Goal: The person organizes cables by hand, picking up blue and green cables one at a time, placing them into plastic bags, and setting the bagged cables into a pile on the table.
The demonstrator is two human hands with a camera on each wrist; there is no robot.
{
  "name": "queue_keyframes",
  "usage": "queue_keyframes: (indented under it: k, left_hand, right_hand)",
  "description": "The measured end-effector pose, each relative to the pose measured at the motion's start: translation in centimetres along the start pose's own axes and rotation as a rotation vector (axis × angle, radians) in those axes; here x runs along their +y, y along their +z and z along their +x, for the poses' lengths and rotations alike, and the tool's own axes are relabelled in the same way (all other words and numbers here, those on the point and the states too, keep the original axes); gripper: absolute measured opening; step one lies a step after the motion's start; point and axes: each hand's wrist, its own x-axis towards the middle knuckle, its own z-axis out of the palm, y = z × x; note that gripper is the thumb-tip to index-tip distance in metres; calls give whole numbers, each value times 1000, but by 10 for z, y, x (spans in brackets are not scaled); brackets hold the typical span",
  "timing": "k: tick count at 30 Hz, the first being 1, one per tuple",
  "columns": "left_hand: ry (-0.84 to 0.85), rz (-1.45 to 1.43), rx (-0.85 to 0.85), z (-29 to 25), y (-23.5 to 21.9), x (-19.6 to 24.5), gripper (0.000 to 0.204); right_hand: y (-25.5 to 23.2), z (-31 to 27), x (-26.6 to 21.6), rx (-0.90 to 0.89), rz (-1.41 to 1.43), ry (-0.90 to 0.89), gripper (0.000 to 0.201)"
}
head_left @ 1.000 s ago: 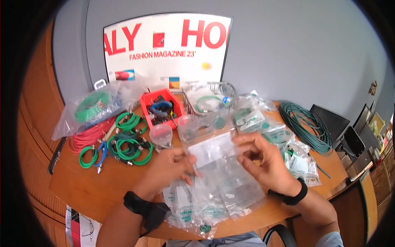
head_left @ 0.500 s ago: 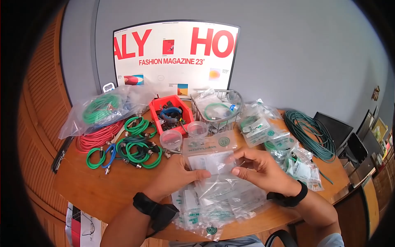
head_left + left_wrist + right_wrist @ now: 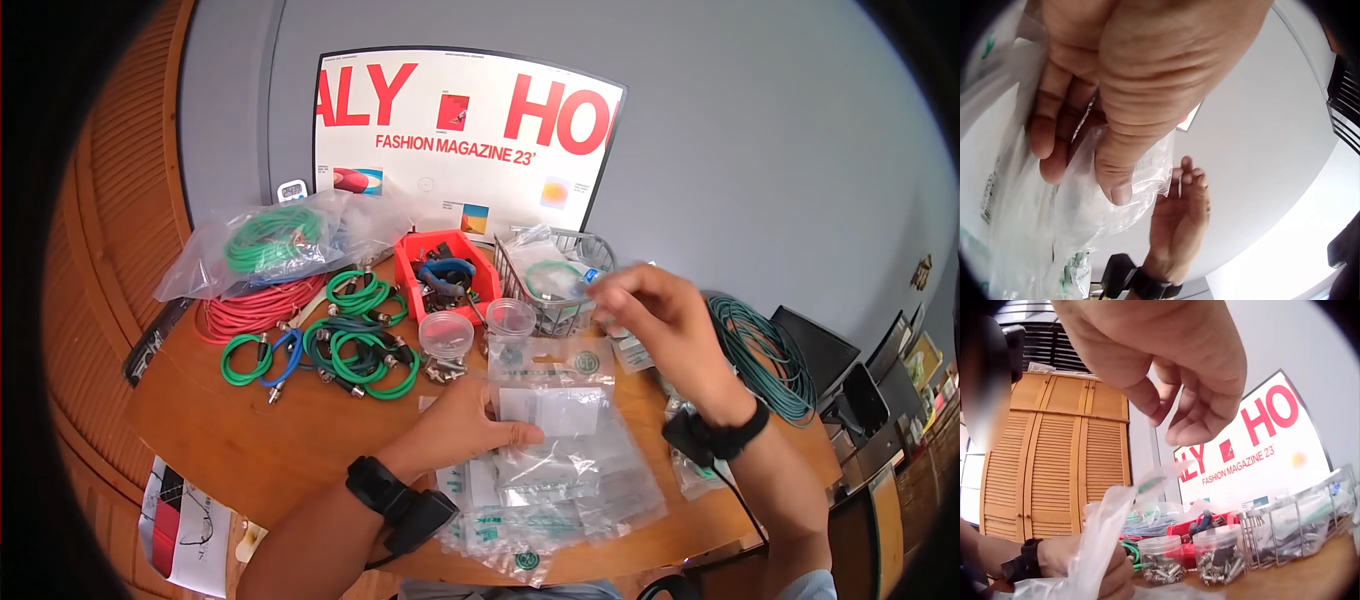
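Observation:
A clear plastic bag (image 3: 545, 465) with a white label is pinched at its left edge between the thumb and fingers of my left hand (image 3: 465, 430). In the left wrist view the thumb of my left hand (image 3: 1141, 94) lies over the clear film (image 3: 1079, 212). More flat clear bags with green print (image 3: 500, 530) lie beneath it. My right hand (image 3: 670, 330) is raised off the bag, to its upper right, in front of the wire basket. Its fingers are loosely bent with nothing between them, as the right wrist view also shows my right hand (image 3: 1166, 369).
Behind stand a red bin (image 3: 488, 278), a wire basket (image 3: 575, 322) and two clear cups, one of them here (image 3: 445, 335). Green cable loops (image 3: 375, 362) and a red coil (image 3: 262, 312) lie left; a dark green coil (image 3: 760, 350) lies right. A monitor (image 3: 480, 110) stands behind.
My right hand has let go of the bag and moved up and to the right. My left hand still holds the bag. The head view has shifted, so the scene sits farther right.

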Motion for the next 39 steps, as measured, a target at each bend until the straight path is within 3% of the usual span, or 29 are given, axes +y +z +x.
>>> queue_keyframes:
  k: [2, 4, 6, 10, 11, 13, 14, 16, 17, 19, 20, 22, 23, 24, 25, 26, 27, 29, 30, 33, 34, 36, 38, 39]
  left_hand:
    - [8, -64, 6, 0, 0, -3, 30]
    - [-4, -6, 17, 1, -3, -5, 30]
    - [-23, 46, 26, 2, -4, -8, 31]
    - [-52, -78, 112, 4, 3, -21, 36]
    - [-46, -152, 166, 4, 3, -24, 38]
    - [-69, -192, 157, -1, -1, -29, 39]
    - [34, -26, 162, -3, -4, -41, 38]
    - [150, 260, 258, 1, -1, -82, 33]
    - [141, 249, 267, -1, -1, -65, 33]
    - [-163, 129, 95, 1, -6, -24, 46]
    - [28, 28, 169, -2, -1, -24, 38]
    - [67, -11, 137, 3, -3, -22, 34]
    - [104, -53, 111, 5, -5, -18, 31]
    - [-15, -43, 114, 4, -6, -10, 26]
    - [-13, -41, 104, 5, -5, -13, 26]
    - [27, -60, 108, 6, -5, -19, 25]
    - [66, -75, 108, 8, -5, -23, 24]
    - [55, -96, 87, 8, -5, -23, 24]
    - [10, -114, 91, 6, -6, -22, 24]
    - [-39, -161, 123, 5, -7, -20, 24]
    - [10, -189, 148, 5, -8, -19, 23]
    - [82, -189, 187, 4, -11, -15, 23]
    - [80, -196, 206, 2, -10, -7, 24]
    - [83, -198, 227, 2, -9, -5, 24]
  right_hand:
    - [26, 30, -13, -197, -105, -234, 11]
    - [58, 48, -30, -480, -183, -345, 10]
    - [97, 61, -42, -618, -333, -533, 9]
    - [169, 85, -50, -843, -857, -548, 18]
    - [185, 86, -49, -842, -854, -549, 18]
    - [212, 78, -42, -805, -1041, -518, 25]
    - [216, 73, -39, -812, -1043, -520, 25]
    - [225, 65, -30, -620, -1110, -656, 26]
    - [226, 69, -26, -632, -1052, -637, 23]
    - [219, 78, -25, -700, -1044, -568, 22]
    - [213, 84, -23, -697, -1045, -564, 22]
    - [198, 95, -18, -607, -757, -606, 22]
    - [187, 95, -26, -600, -759, -603, 22]
    - [174, 94, -32, -575, -598, -476, 21]
    - [161, 91, -35, -544, -438, -349, 20]
    - [152, 91, -24, -483, -356, -422, 20]
    - [146, 89, -20, -463, -358, -417, 20]
    - [134, 84, -23, -410, -88, -395, 22]
    - [122, 80, -22, -423, -202, -389, 23]
    - [89, 68, -20, -290, -116, -327, 26]
    - [74, 58, -25, -258, -65, -252, 32]
    - [41, 46, -5, -132, -11, -290, 35]
    - [8, 22, 4, 33, 92, -102, 34]
    - [-5, 13, 19, 95, 172, -98, 31]
